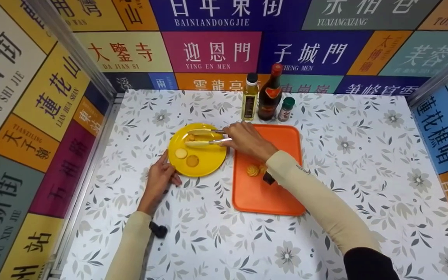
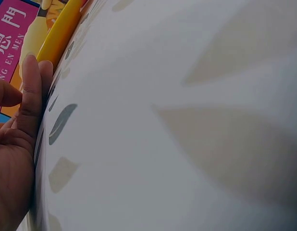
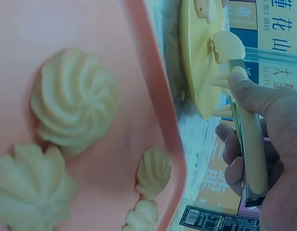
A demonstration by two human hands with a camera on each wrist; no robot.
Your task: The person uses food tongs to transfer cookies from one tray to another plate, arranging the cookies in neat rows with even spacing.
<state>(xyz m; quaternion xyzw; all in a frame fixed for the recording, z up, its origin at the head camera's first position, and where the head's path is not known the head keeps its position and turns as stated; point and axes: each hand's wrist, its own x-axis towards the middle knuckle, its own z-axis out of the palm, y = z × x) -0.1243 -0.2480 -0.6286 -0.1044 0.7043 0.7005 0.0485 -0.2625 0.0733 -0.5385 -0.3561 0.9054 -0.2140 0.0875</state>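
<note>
My right hand [image 1: 245, 140] grips metal tongs [image 1: 198, 144] with pale tips, held over the yellow plate [image 1: 210, 165]. Between the tips, near the back of the plate, a small golden cookie [image 1: 191, 137] shows. A pale round cookie [image 1: 181, 153] and a browner round cookie [image 1: 192, 160] lie nearer the front. Beside the plate's left front rim, my left hand [image 1: 161, 173] rests low on the table. In the left wrist view its fairly straight fingers [image 2: 30, 91] reach up to the plate's edge, holding nothing.
Right of the plate lies an orange tray [image 1: 266, 200] bearing swirled cookies [image 3: 76, 101], partly covered by my right forearm in the head view. Behind it stand an oil bottle [image 1: 249, 99], a dark red-capped bottle [image 1: 270, 97] and a green-capped shaker [image 1: 286, 109]. Lettered panels enclose the table.
</note>
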